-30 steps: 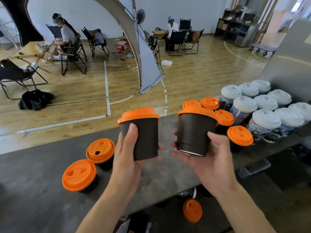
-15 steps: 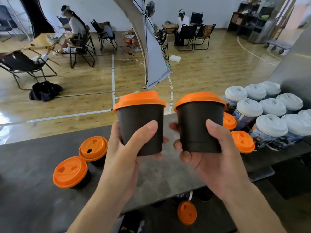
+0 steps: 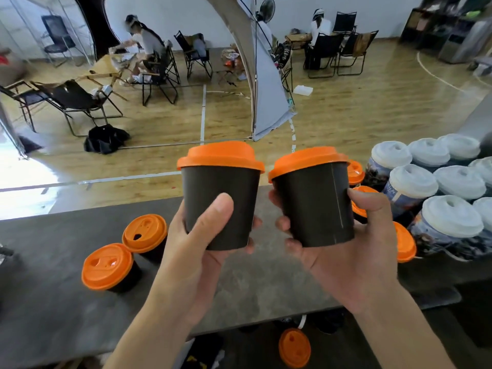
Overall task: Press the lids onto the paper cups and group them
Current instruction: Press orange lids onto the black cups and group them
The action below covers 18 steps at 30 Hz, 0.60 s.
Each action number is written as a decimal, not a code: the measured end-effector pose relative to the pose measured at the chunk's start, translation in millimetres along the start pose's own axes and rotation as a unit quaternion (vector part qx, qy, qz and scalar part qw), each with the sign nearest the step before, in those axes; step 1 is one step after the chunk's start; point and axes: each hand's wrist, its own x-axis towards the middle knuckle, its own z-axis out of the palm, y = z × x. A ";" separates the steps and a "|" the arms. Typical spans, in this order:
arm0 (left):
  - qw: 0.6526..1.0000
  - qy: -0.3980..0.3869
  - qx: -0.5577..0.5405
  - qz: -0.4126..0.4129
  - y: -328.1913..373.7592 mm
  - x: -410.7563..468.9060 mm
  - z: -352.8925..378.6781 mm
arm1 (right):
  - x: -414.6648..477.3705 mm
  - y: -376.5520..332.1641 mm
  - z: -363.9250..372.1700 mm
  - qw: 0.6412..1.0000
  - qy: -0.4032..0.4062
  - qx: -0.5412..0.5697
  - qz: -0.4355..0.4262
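Two black paper cups with orange lids are held up side by side above the dark table point(image 3: 53, 302). My left hand point(image 3: 197, 251) grips the left cup point(image 3: 221, 187), which stands upright. My right hand point(image 3: 351, 251) grips the right cup point(image 3: 314, 198), tilted slightly to the left. The two lids almost touch. Two more lidded black cups point(image 3: 107, 266) point(image 3: 145, 233) stand on the table at the left. Several orange-lidded cups point(image 3: 355, 171) sit behind my right hand, partly hidden.
Several taller printed cups with white lids point(image 3: 450, 217) are grouped at the table's right end. An orange lid point(image 3: 294, 347) lies on the floor below the table's near edge. Beyond the table are a wooden floor, folding chairs and seated people.
Both hands have raised the two cups higher and closer to the camera. The right cup has gone from tipped back to nearly upright with a slight left lean.
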 end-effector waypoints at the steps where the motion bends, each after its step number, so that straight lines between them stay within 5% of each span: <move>1: 1.000 0.006 0.008 0.009 -2.2 0.6 3.8 | 0.4 -2.6 -1.7 1.000 0.010 -0.015 -0.006; 9: 0.994 0.099 0.012 0.050 -17.6 23.2 21.8 | 12.5 -23.7 -12.3 0.990 0.072 -0.122 -0.029; 18: 0.991 0.111 -0.012 0.068 -24.2 52.5 40.2 | 33.0 -49.6 -27.5 0.990 0.118 -0.077 -0.023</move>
